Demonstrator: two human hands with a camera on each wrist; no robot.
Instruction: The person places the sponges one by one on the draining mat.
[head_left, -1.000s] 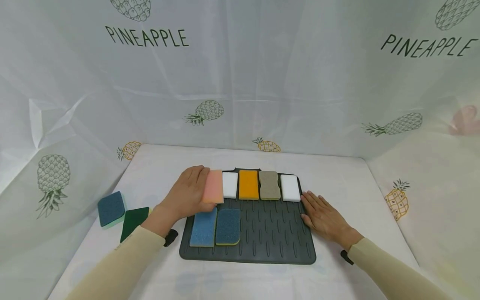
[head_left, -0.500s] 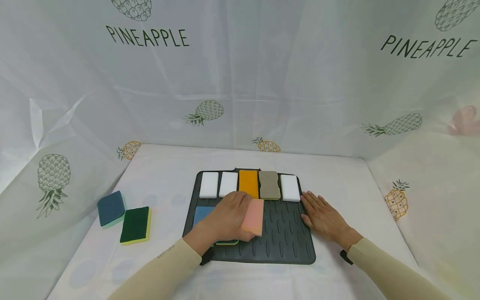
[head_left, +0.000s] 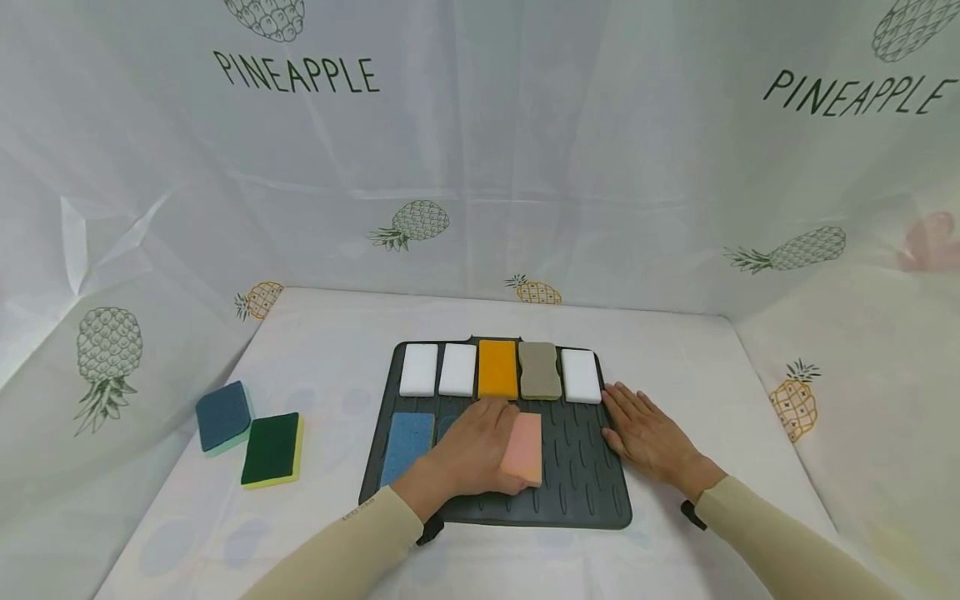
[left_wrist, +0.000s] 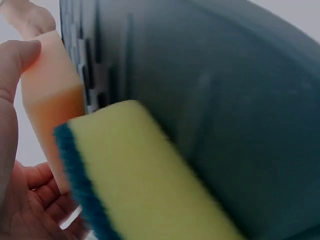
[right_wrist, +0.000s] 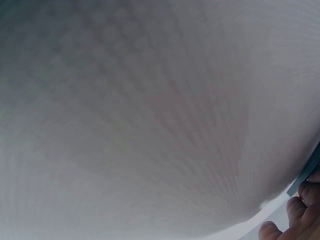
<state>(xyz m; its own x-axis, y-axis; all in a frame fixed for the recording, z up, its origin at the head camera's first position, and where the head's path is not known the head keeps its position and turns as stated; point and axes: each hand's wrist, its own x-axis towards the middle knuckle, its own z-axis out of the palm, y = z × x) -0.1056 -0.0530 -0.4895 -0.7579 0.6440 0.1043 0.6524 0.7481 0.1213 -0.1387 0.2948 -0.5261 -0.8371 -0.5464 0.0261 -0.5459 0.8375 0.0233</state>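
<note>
My left hand (head_left: 474, 450) grips a pink sponge (head_left: 525, 450) by its sides, low over the dark ribbed mat (head_left: 577, 492); whether the sponge touches the mat I cannot tell. In the left wrist view, thumb and fingers bracket the same pink sponge (left_wrist: 52, 80). A yellow sponge with a dark blue scouring side (left_wrist: 140, 170) lies close by it there. From the head, that one is mostly behind the hand, beside a light blue sponge (head_left: 407, 446). My right hand (head_left: 652, 437) lies with straight fingers against the mat's right edge.
Along the mat's back edge runs a row: two white sponges (head_left: 418, 370), an orange one (head_left: 497, 370), a grey wavy-sided one (head_left: 539, 371) and another white one (head_left: 581, 376). Left of the mat lie a dark blue sponge (head_left: 222, 415) and a dark green-and-yellow sponge (head_left: 270, 450).
My left hand has carried the pink sponge from the mat's back left corner rightward and toward me, beside the front blue sponges. The right hand stays put.
</note>
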